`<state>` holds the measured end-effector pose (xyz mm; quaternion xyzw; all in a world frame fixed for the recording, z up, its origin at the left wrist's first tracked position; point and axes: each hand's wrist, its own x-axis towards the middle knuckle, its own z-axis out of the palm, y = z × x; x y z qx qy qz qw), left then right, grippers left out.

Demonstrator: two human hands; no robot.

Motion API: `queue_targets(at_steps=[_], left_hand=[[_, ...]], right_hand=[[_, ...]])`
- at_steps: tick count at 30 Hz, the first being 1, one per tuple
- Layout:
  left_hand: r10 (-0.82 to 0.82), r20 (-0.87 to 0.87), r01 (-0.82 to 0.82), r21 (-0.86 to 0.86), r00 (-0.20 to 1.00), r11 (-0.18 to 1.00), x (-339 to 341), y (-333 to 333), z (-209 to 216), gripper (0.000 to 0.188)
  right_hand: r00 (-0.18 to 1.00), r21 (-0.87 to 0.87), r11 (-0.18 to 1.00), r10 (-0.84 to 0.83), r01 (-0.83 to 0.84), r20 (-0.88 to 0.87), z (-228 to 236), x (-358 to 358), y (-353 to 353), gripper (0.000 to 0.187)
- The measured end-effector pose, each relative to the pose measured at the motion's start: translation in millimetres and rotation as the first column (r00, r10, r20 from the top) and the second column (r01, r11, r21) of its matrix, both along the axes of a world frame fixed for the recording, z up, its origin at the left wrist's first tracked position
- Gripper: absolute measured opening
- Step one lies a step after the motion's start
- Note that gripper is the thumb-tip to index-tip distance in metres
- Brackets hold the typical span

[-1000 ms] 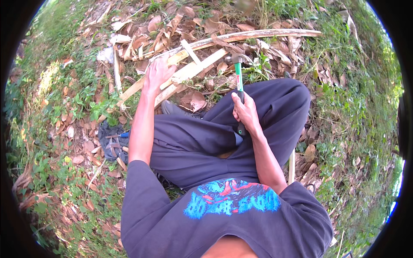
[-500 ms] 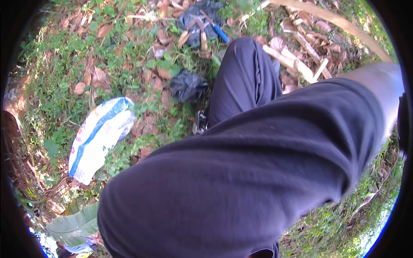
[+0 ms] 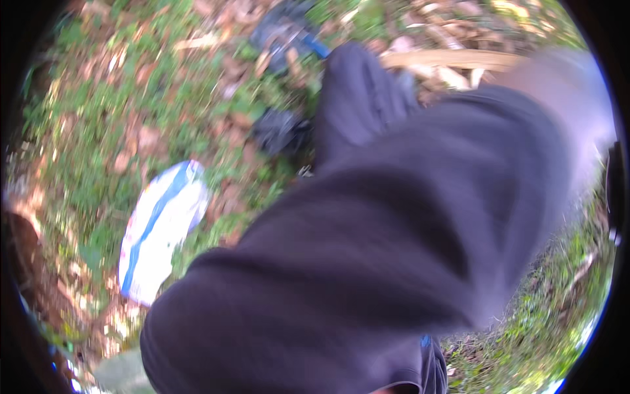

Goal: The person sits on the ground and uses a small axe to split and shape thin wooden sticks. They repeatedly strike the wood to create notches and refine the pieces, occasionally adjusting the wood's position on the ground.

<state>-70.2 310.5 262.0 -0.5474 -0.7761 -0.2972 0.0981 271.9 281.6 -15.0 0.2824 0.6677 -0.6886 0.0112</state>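
Dark cloth of my clothing fills the middle and lower part of the head view. A dark sleeve (image 3: 499, 151) runs up to the right, and a blurred bare arm (image 3: 577, 98) comes out of it at the right rim. Neither of my hands can be made out. A pale, flat wooden strip (image 3: 453, 60) lies level at the upper right, its right end meeting the blurred arm. Whether a hand grips it is hidden. Beyond the sleeve rises a bent knee in dark trousers (image 3: 351, 98).
Several hand tools with wooden handles and one blue handle (image 3: 316, 46) lie on a dark cloth (image 3: 279, 26) at the far side. Nearer is a crumpled black plastic bag (image 3: 281, 130). A white sack with a blue stripe (image 3: 161, 230) lies left on grass and dry leaves.
The wooden strip has swung from a high curve at the upper right down to nearly level. The bare arm has risen and blurred. The whole view has shifted slightly.
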Motion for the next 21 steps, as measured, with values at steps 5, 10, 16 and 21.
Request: queue_targets(at_steps=[5, 10, 16, 21], left_hand=[[-0.068, 0.055, 0.075, -0.128, 0.996, 0.989, 42, -34, 38, 0.048], [0.083, -0.028, -0.087, -0.366, 0.996, 0.926, 76, -105, 17, 0.044], [0.208, 0.019, -0.188, -0.353, 0.978, 0.917, 53, -199, -167, 0.04], [0.253, 0.109, -0.181, -0.442, 0.961, 0.878, 72, -240, -235, 0.029]], right_hand=[[0.997, 0.022, 0.998, -0.05, 0.052, -0.064, 21, -14, -1, 0.035], [0.976, 0.113, 0.976, 0.171, -0.186, 0.132, 41, -12, 0, 0.035], [0.912, 0.668, 0.621, 0.261, -0.41, 0.317, 67, -1, 2, 0.044], [0.659, 0.242, 0.95, 0.312, -0.198, -0.684, 289, -1, 13, 0.032]])
